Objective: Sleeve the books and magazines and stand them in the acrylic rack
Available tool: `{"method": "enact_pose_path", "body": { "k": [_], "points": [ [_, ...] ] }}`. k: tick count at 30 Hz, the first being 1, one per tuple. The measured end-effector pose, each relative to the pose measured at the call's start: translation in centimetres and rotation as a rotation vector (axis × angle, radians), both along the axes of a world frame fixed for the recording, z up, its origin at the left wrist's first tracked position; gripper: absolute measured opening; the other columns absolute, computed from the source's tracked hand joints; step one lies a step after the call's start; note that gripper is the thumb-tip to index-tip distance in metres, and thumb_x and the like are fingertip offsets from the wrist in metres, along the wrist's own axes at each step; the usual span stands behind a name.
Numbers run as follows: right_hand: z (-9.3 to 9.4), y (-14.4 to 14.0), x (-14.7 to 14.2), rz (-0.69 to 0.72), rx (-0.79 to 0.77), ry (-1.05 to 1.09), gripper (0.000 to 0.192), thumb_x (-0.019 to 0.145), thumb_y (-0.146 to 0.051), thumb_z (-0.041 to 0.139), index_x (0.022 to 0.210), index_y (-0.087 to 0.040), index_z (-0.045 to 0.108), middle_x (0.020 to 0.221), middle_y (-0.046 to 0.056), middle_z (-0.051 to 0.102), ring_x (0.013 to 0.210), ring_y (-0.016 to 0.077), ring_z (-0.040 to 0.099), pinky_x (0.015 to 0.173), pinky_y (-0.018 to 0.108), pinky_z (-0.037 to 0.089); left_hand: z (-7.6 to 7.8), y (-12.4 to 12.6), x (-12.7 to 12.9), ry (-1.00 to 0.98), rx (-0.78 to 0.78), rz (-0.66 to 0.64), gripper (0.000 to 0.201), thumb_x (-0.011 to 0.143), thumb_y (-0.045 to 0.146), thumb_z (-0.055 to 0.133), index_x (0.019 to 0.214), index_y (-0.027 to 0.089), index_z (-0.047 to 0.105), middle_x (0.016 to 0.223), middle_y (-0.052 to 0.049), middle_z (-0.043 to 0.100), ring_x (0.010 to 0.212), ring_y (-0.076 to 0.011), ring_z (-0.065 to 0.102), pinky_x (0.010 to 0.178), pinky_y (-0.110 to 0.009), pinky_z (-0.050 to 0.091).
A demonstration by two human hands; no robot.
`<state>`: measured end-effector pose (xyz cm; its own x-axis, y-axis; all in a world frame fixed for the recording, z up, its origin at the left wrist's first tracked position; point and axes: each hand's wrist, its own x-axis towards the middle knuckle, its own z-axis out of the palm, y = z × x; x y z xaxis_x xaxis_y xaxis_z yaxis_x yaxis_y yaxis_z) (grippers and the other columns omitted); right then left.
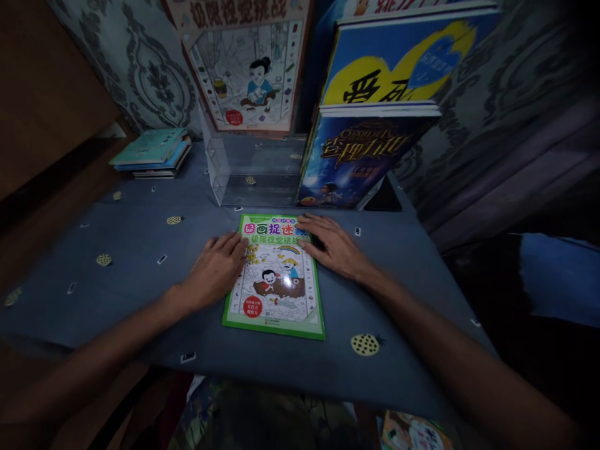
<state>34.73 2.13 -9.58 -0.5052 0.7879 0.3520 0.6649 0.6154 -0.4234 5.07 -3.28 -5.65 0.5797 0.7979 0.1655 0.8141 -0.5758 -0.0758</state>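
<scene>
A green-bordered children's picture book (275, 284) lies flat on the blue tablecloth (140, 250), cover up. My left hand (216, 270) rests palm down on the book's left edge, fingers spread toward its top. My right hand (330, 245) lies flat across the book's upper right corner, fingers reaching over the title. Neither hand grips anything.
A clear acrylic stand (244, 169) sits behind the book with a white picture book (246, 69) leaning in it. Large blue books (370, 125) lean at the back right. A small stack of books (152, 153) lies at the back left. More books lie below the table's front edge (412, 431).
</scene>
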Motion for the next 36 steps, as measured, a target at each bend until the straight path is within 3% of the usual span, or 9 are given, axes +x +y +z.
{"method": "enact_pose_path", "body": {
  "k": [5, 9, 13, 19, 24, 31, 36],
  "points": [
    [0.6, -0.9, -0.4, -0.013, 0.055, 0.02, 0.04, 0.097, -0.04, 0.052, 0.127, -0.017, 0.067, 0.132, 0.017, 0.069, 0.126, 0.0337, 0.061, 0.107, 0.058, 0.048, 0.2, 0.4, 0.0, 0.036, -0.078, -0.001, 0.043, 0.099, 0.012, 0.037, 0.139, 0.007, 0.051, 0.146, -0.022, 0.057, 0.141, -0.0322, 0.049, 0.109, -0.055, 0.043],
    [1.5, -2.9, -0.8, -0.031, 0.076, -0.008, 0.039, 0.097, -0.039, 0.051, 0.128, -0.02, 0.068, 0.123, 0.015, 0.071, 0.112, 0.0343, 0.064, 0.096, 0.057, 0.052, 0.8, 1.7, -0.5, 0.042, -0.134, -0.016, 0.048, 0.094, 0.004, 0.037, 0.14, 0.011, 0.05, 0.15, -0.02, 0.054, 0.146, -0.029, 0.044, 0.114, -0.055, 0.039],
    [2.3, -5.6, -1.4, 0.005, 0.081, -0.004, 0.034, 0.098, -0.037, 0.051, 0.123, -0.022, 0.07, 0.11, 0.013, 0.073, 0.095, 0.0303, 0.066, 0.086, 0.05, 0.055, 1.3, 3.7, -0.6, 0.021, -0.179, -0.049, 0.043, 0.097, 0.009, 0.038, 0.138, 0.017, 0.05, 0.147, -0.015, 0.058, 0.147, -0.0261, 0.043, 0.114, -0.052, 0.041],
    [2.8, -8.4, -2.5, 0.148, 0.001, 0.165, 0.029, 0.099, -0.029, 0.053, 0.122, -0.022, 0.069, 0.104, 0.01, 0.076, 0.09, 0.0259, 0.069, 0.084, 0.046, 0.057, 1.0, 5.0, 0.1, -0.013, -0.144, -0.07, 0.037, 0.104, 0.024, 0.036, 0.136, 0.012, 0.052, 0.145, -0.018, 0.058, 0.144, -0.0303, 0.045, 0.112, -0.053, 0.042],
    [2.7, -8.1, -2.3, 0.095, -0.117, 0.298, 0.029, 0.099, -0.03, 0.053, 0.121, -0.024, 0.071, 0.096, 0.007, 0.077, 0.086, 0.0238, 0.07, 0.077, 0.042, 0.059, 1.3, 3.0, 1.2, -0.02, -0.119, -0.053, 0.034, 0.104, 0.029, 0.041, 0.13, 0.012, 0.057, 0.144, -0.017, 0.057, 0.135, -0.0303, 0.052, 0.108, -0.05, 0.046],
    [2.6, -7.9, -2.1, 0.05, -0.211, 0.37, 0.03, 0.099, -0.03, 0.052, 0.121, -0.024, 0.071, 0.102, 0.008, 0.077, 0.092, 0.0234, 0.071, 0.083, 0.04, 0.059, 1.8, -1.2, 3.2, 0.008, -0.1, -0.23, 0.047, 0.098, 0.051, 0.054, 0.122, 0.011, 0.061, 0.125, -0.017, 0.064, 0.117, -0.0315, 0.058, 0.098, -0.048, 0.051],
    [2.3, -7.7, -1.9, 0.042, -0.304, 0.468, 0.035, 0.1, -0.031, 0.052, 0.129, -0.02, 0.066, 0.108, 0.01, 0.076, 0.101, 0.0235, 0.072, 0.091, 0.04, 0.058, 1.5, -2.0, 3.9, 0.086, -0.014, -0.231, 0.032, 0.099, 0.04, 0.055, 0.112, 0.012, 0.064, 0.119, -0.016, 0.067, 0.112, -0.0304, 0.061, 0.091, -0.044, 0.054]
  ]
}}
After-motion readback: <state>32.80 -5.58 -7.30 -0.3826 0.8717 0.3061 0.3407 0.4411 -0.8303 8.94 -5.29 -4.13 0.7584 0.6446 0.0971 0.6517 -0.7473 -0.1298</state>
